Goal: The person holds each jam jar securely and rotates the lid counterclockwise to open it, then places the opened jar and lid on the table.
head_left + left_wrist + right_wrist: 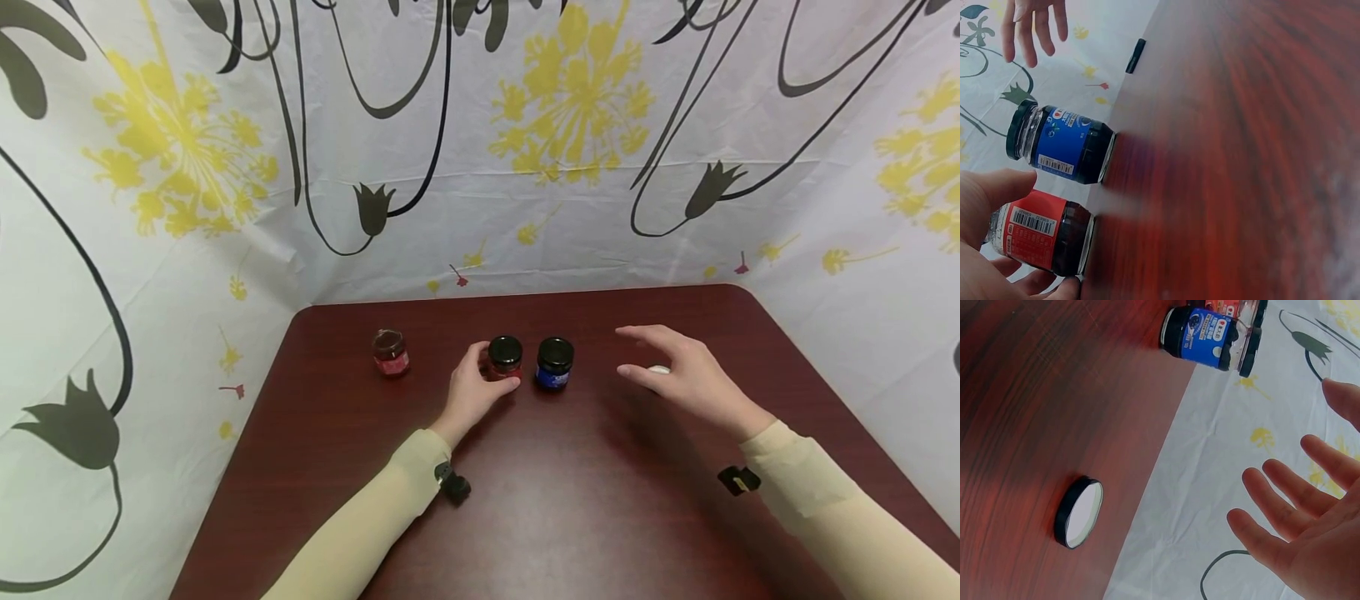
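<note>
A white cloth with grey stems and yellow flowers fills the back and sides. In front of it stretches a dark red-brown surface. Two pale yellow sleeves reach over it from the near edge.

The right hand is raised above the right part of the surface, its grip wide, fingers spread and thumb apart, with nothing in it. The left hand is down at the middle, its grip closed round the red-labelled jar, thumb on the near side and fingers on the far left side.

That jar stands upright within the left grip, its black top showing above the fingers. Just to its right, outside the grip, stands the blue-labelled jar, also upright and black-topped. An open jar with a pinkish-red label stands apart, left of the left hand.

Small black devices sit at both wrists. A loose black lid, pale inside facing up, lies on the surface below the right hand, partly hidden by it in the head view.
</note>
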`<action>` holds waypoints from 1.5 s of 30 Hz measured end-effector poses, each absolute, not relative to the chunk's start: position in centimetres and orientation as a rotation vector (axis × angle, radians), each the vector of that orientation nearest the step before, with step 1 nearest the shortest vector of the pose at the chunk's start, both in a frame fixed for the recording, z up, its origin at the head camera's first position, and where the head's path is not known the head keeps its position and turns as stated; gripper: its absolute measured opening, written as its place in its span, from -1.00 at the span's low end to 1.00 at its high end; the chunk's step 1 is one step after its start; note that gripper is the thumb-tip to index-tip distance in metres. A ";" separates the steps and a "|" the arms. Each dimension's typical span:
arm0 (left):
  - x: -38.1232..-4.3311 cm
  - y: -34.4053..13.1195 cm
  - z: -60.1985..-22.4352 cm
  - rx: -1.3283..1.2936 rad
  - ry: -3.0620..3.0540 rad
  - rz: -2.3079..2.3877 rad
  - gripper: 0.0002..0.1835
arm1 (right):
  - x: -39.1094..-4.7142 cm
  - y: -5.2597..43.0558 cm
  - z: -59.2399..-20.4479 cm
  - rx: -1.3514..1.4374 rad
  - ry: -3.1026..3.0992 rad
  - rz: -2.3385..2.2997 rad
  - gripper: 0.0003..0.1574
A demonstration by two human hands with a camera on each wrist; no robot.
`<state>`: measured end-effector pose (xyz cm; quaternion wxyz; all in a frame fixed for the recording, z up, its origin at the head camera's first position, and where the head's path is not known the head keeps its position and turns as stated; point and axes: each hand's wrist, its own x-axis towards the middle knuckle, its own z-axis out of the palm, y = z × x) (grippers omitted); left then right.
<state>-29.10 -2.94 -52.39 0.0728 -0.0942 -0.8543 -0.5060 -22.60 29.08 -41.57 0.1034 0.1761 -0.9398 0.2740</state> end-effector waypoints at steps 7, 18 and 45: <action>-29.0 -2.7 -52.4 -0.263 -2.580 -1.506 -0.17 | -22.7 28.6 -41.5 0.534 -2.762 0.816 -0.29; -29.2 -2.2 -52.6 -0.269 -2.575 -1.454 -0.18 | -22.9 27.4 -41.4 0.626 -2.699 0.817 -0.30; -29.3 -2.4 -52.4 -0.216 -2.625 -1.457 -0.31 | -23.4 25.4 -40.9 0.658 -2.671 0.860 -0.32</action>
